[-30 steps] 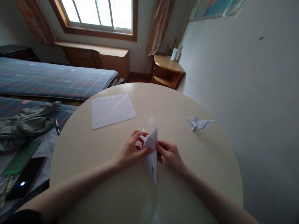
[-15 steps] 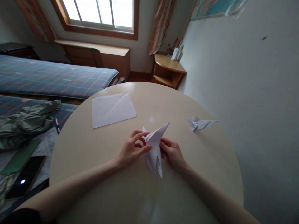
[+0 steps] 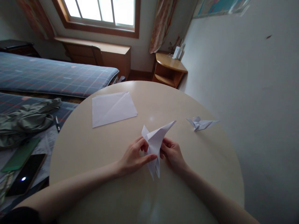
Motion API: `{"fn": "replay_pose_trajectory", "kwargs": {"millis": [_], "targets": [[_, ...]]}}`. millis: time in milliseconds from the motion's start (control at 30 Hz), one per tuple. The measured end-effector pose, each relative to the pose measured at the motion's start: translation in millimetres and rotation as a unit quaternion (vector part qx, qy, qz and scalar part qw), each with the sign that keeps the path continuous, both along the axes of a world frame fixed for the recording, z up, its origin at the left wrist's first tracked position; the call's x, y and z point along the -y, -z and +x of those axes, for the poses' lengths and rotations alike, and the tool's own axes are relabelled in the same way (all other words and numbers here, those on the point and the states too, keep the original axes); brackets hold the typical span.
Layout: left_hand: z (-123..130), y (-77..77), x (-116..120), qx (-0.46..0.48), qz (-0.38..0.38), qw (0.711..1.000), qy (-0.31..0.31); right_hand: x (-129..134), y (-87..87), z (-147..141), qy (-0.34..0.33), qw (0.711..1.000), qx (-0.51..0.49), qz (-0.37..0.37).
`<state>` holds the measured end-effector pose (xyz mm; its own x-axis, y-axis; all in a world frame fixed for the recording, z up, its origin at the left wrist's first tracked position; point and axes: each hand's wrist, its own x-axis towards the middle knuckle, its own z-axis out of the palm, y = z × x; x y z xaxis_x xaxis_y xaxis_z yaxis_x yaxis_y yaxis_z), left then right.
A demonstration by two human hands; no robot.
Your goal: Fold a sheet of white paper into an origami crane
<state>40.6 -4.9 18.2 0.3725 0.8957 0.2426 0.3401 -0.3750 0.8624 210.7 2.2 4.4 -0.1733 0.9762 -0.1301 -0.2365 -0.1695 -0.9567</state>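
Note:
A white folded paper crane [image 3: 156,141] is held over the round table [image 3: 112,193], between my two hands. Its one wing points to the upper right, and two narrow points hang down toward me. My left hand [image 3: 134,155] grips it from the left, thumb laid across the lower front and fingers curled behind the left edge. On the other side, my right hand [image 3: 173,152] pinches the right edge, its fingertips partly hidden by the paper. A second paper crane [image 3: 201,123] rests on the table to the right.
Several white paper sheets [image 3: 114,109] lie at the table's back left. Beyond the left edge are a phone [image 3: 26,174], a green booklet [image 3: 21,154], a pen [image 3: 57,123] and crumpled clothing [image 3: 28,118]. A white wall [image 3: 263,93] stands close on the right.
My left fingers have moved down from the crane's upper left and curled behind it, and the thumb sits lower. The wing has swung further right and spread; the left tip shows more.

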Motion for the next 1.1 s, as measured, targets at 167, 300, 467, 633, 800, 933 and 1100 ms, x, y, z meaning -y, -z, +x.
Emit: {"fn": "replay_pose_trajectory", "kwargs": {"millis": [167,300,467,633,800,933,1100], "targets": [[0,-0.4,-1,-0.044,-0.002,0.999,-0.020,4,3.1,-1,-0.027,0.998,0.043,0.042],[2,-1.0,0,-0.104,-0.001,0.993,-0.048,6,5.5,-2,-0.052,0.994,0.074,0.058],[4,-3.3,1,-0.149,0.001,0.986,-0.072,6,8.9,-3,-0.054,0.994,0.076,0.059],[3,-4.8,1,-0.174,0.015,0.982,-0.075,5,15.5,-2,-0.077,0.993,0.080,0.039],[0,-5.4,-1,-0.189,0.055,0.978,-0.075,1,11.5,8,-0.075,0.967,0.225,0.095],[-1,-2.1,-3,-0.189,0.101,0.974,-0.075,-6,-1.4,17,-0.053,0.917,0.334,0.212],[0,5.3,-6,-0.177,0.123,0.973,-0.077,-9,-16.8,26,-0.071,0.883,0.314,0.340]]}}
